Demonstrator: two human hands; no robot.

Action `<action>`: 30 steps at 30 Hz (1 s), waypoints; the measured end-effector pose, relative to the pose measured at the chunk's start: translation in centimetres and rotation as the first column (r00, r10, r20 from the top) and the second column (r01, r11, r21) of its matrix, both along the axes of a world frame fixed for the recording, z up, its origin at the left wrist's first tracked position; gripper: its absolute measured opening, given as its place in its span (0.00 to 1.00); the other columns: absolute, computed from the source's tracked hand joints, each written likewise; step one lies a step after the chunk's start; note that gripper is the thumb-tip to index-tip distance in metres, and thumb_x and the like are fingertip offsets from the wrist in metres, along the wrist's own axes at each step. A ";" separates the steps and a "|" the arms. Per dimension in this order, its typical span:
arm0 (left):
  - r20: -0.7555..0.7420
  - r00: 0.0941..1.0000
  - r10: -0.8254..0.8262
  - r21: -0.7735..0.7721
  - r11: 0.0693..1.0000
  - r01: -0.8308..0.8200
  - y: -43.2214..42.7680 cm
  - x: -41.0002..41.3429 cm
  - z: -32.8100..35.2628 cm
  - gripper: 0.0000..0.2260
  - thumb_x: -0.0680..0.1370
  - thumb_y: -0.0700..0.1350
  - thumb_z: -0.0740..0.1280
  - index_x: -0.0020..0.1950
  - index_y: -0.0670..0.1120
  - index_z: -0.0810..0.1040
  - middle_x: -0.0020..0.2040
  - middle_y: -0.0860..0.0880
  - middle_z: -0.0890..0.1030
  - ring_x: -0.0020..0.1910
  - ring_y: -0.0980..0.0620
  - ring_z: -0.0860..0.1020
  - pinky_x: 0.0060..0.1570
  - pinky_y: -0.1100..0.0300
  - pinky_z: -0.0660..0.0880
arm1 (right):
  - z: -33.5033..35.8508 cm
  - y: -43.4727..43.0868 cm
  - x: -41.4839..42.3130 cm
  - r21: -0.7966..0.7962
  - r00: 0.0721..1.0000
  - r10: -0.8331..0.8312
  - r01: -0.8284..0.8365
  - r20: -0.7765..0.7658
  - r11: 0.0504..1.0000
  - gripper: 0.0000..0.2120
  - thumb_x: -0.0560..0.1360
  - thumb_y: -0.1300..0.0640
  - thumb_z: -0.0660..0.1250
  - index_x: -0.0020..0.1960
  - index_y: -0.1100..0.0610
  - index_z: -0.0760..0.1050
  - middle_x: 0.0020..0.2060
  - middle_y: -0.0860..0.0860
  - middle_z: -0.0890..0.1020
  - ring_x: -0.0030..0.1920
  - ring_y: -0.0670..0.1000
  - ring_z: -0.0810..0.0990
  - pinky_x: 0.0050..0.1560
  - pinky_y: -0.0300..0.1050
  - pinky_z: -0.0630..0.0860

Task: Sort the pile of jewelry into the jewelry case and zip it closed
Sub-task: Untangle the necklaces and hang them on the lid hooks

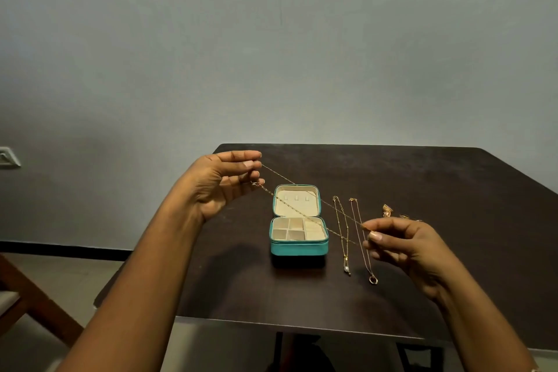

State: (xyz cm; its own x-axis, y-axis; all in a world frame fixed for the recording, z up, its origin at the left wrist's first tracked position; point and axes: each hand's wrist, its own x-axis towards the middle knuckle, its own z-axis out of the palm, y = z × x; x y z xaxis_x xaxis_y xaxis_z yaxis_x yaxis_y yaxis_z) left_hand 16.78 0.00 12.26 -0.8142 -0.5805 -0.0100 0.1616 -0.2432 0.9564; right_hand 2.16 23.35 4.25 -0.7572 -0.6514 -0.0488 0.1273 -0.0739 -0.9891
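A teal jewelry case [298,246] lies open on the dark table [422,178], its cream lid up and its divided tray facing me. A thin gold chain [308,217] stretches taut above the case between my two hands. My left hand [225,183] pinches one end of the chain up at the left. My right hand [401,243] pinches the other end, lower at the right. Two more necklaces lie straight on the table right of the case: one with a pearl drop [344,235], one with a ring pendant [363,243].
Small gold pieces [388,211] lie on the table beyond my right hand. A wooden chair [27,308] stands at the lower left beside the table. A plain wall rises behind the table's far edge.
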 end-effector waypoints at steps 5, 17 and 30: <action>0.011 0.997 0.083 -0.143 0.987 -0.080 0.2 -0.1 -0.3 0.11 0.73 0.26 0.61 0.44 0.39 0.78 0.33 0.45 0.81 0.29 0.54 0.80 0.32 0.61 0.80 | -0.9 0.4 0.1 0.083 0.999 -0.041 0.042 -0.016 0.996 0.05 0.70 0.72 0.65 0.40 0.66 0.78 0.29 0.58 0.81 0.31 0.53 0.80 0.30 0.39 0.79; 0.112 0.950 0.290 -0.614 0.772 -0.164 0.9 -2.3 -2.7 0.10 0.71 0.28 0.68 0.37 0.41 0.75 0.33 0.42 0.76 0.31 0.49 0.78 0.29 0.63 0.79 | -2.4 3.2 0.5 0.125 0.993 -0.093 0.102 -0.078 0.987 0.05 0.69 0.74 0.65 0.43 0.69 0.76 0.30 0.60 0.76 0.29 0.53 0.76 0.26 0.38 0.75; 0.115 0.981 0.157 -0.751 0.661 -0.018 3.3 -16.1 -1.7 0.10 0.71 0.27 0.67 0.39 0.42 0.75 0.32 0.46 0.76 0.31 0.53 0.77 0.27 0.65 0.78 | -4.6 5.8 -0.2 0.309 0.875 -0.089 0.261 -0.476 0.915 0.08 0.68 0.63 0.72 0.35 0.50 0.82 0.32 0.45 0.83 0.37 0.40 0.80 0.38 0.34 0.72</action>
State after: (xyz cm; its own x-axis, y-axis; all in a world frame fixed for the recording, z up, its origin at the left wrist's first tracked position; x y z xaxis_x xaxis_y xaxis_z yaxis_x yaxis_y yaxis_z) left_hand 0.71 3.25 10.53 -0.7863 -0.5188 0.3355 -0.0227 0.5670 0.8234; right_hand 1.99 29.14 -0.37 -0.8526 -0.5088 0.1194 -0.3115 0.3113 -0.8978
